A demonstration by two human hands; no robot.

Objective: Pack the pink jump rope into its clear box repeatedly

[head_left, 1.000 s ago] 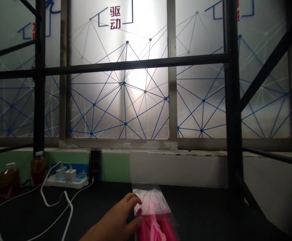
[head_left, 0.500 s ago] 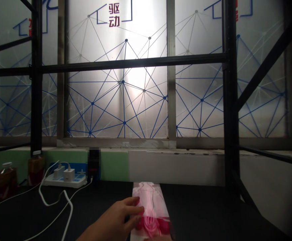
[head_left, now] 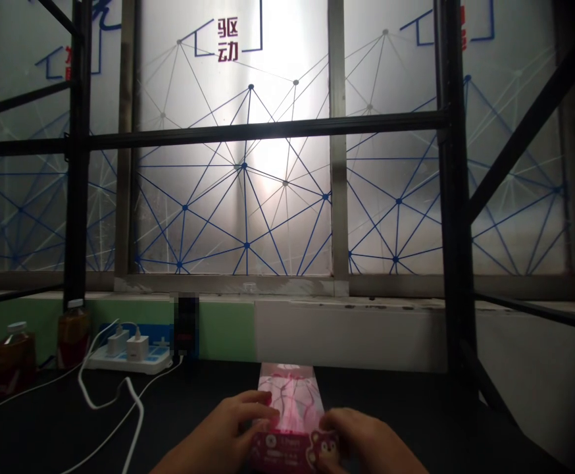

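Note:
A long pink package (head_left: 291,395) lies on the dark tabletop in front of me, pointing away toward the wall. Its upper face is shiny and looks see-through, with thin curved lines showing on it. The near end carries a darker pink printed panel (head_left: 282,451) with small white lettering and a cartoon bear. My left hand (head_left: 228,424) grips the package's left side, fingers bent over the edge. On the right side, my right hand (head_left: 361,438) is closed round the near corner beside the bear. The package's underside is hidden.
To the left stand two bottles with white caps (head_left: 74,329) and a white power strip (head_left: 129,359) with chargers plugged in. White cables (head_left: 134,401) trail over the tabletop. A dark upright object (head_left: 187,326), partly pixelated, is by the wall. Black metal rack bars (head_left: 268,131) cross before frosted windows.
My right hand has come in from the bottom edge onto the package's right side. A printed bear panel now shows at the near end, where pink coiled strands were seen before.

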